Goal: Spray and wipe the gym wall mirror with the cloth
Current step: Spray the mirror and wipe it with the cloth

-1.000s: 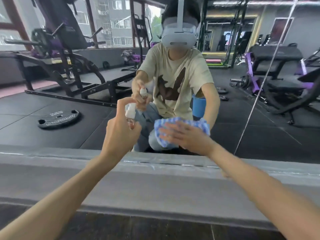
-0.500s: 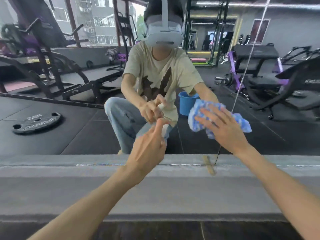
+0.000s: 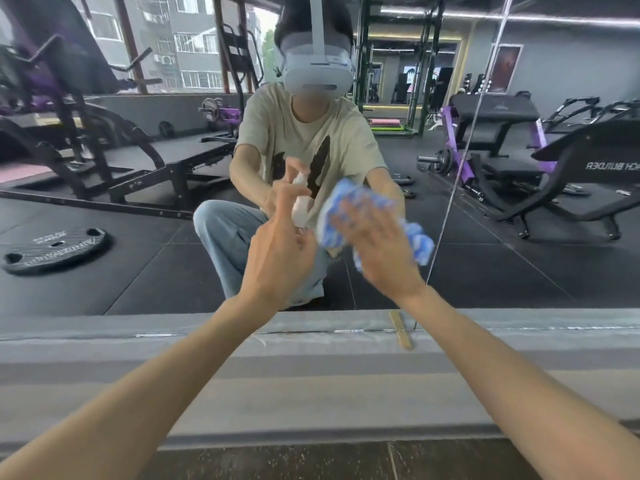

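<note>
The left hand (image 3: 277, 258) and right hand (image 3: 377, 251) are bare, forearms (image 3: 156, 386) too. Reflected ahead: beige short-sleeved T-shirt (image 3: 339, 133) with a dark print, light blue jeans (image 3: 225, 233), white headset (image 3: 317, 72).

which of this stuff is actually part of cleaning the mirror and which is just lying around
For the job:
spray bottle gripped in the left hand
blue and white cloth pressed to the mirror by the right hand

Lying about:
wooden stick on the ledge below the mirror
weight plate and gym machines, seen as reflections
</note>
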A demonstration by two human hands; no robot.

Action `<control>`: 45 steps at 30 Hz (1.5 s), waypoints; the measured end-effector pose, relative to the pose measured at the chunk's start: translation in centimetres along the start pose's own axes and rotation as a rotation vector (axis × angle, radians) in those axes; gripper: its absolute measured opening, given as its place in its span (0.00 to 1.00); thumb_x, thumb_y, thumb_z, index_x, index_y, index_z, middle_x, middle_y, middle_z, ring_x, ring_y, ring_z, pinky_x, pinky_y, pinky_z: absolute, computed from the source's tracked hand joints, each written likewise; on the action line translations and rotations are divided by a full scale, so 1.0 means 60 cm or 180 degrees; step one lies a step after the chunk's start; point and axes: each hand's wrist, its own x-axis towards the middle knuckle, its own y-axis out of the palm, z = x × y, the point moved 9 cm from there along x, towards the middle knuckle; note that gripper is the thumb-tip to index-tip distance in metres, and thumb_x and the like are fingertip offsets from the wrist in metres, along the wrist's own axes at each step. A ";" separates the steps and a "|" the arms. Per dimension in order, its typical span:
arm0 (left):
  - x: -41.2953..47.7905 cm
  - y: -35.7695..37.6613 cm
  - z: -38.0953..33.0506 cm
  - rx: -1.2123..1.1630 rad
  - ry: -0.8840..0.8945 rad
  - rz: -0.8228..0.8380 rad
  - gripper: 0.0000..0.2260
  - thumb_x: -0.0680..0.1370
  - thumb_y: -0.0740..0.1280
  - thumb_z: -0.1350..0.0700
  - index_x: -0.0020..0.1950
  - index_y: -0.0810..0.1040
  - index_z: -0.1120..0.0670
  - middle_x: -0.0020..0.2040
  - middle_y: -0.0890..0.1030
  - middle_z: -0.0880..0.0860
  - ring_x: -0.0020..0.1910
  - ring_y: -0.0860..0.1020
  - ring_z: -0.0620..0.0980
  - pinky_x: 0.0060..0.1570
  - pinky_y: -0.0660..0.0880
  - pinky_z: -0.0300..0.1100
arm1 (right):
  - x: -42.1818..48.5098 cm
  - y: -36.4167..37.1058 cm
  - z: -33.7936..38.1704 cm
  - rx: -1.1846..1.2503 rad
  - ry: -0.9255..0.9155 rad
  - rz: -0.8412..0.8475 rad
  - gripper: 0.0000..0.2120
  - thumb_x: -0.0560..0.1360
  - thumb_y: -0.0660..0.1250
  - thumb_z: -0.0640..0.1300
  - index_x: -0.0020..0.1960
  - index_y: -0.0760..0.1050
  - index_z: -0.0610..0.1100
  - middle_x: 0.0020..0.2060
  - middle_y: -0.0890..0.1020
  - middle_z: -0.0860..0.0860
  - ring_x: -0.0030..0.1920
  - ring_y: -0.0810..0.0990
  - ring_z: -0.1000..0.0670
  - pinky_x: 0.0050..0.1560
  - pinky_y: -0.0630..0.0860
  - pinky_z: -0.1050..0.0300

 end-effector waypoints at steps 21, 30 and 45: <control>-0.041 0.022 0.039 0.0293 -0.0021 0.0307 0.22 0.76 0.62 0.65 0.60 0.61 0.42 0.30 0.72 0.47 0.27 0.72 0.45 0.32 0.70 0.45 | -0.241 0.070 0.033 -0.0548 -0.2540 0.0828 0.25 0.80 0.52 0.35 0.77 0.55 0.41 0.78 0.56 0.47 0.78 0.51 0.46 0.78 0.42 0.49; -0.030 0.054 -0.002 0.0125 0.0085 0.0337 0.22 0.76 0.62 0.64 0.60 0.60 0.42 0.29 0.70 0.44 0.26 0.71 0.45 0.32 0.70 0.44 | -0.156 -0.020 -0.095 -0.0386 0.0507 -0.0162 0.35 0.77 0.57 0.33 0.80 0.48 0.51 0.77 0.54 0.47 0.78 0.50 0.45 0.77 0.46 0.47; 0.001 -0.015 -0.046 0.0134 0.0187 0.0271 0.23 0.74 0.62 0.65 0.61 0.62 0.42 0.31 0.75 0.53 0.27 0.73 0.54 0.34 0.75 0.59 | -0.374 0.207 -0.119 0.1352 0.5665 -0.1791 0.32 0.81 0.56 0.49 0.75 0.42 0.69 0.78 0.42 0.61 0.78 0.47 0.53 0.71 0.62 0.38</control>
